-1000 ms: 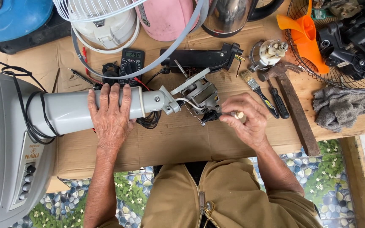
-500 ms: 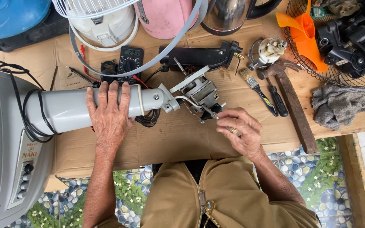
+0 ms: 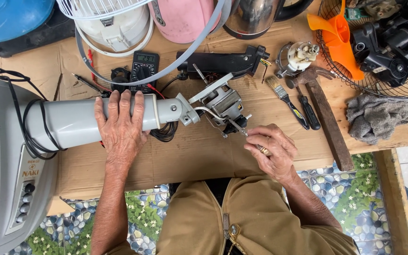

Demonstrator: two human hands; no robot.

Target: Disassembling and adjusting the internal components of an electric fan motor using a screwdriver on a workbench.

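A grey fan stand tube [image 3: 67, 123] lies across the cardboard-covered bench [image 3: 190, 156], joined to its grey base [image 3: 1, 179] at the left. My left hand [image 3: 121, 127] grips the tube from above near its right end. A bare fan motor [image 3: 223, 104] with wires hangs off the tube's neck joint. My right hand [image 3: 272, 151] sits just below and right of the motor. Its fingertips are pinched on a thin metal rod [image 3: 239, 130] at the motor's lower end.
Behind the motor lie a black housing [image 3: 223, 63] and a multimeter [image 3: 142, 68] with probes. To the right are a paintbrush [image 3: 284, 97], a black-handled screwdriver [image 3: 308, 111], a hammer [image 3: 324, 113], a small motor [image 3: 298, 56], a grey rag [image 3: 378, 115], an orange fan blade [image 3: 341, 33] and a wire grille [image 3: 378, 82].
My right hand left the motor and drew back toward my body, then returned to the motor's lower end and pinched the rod. My left hand stayed on the tube.
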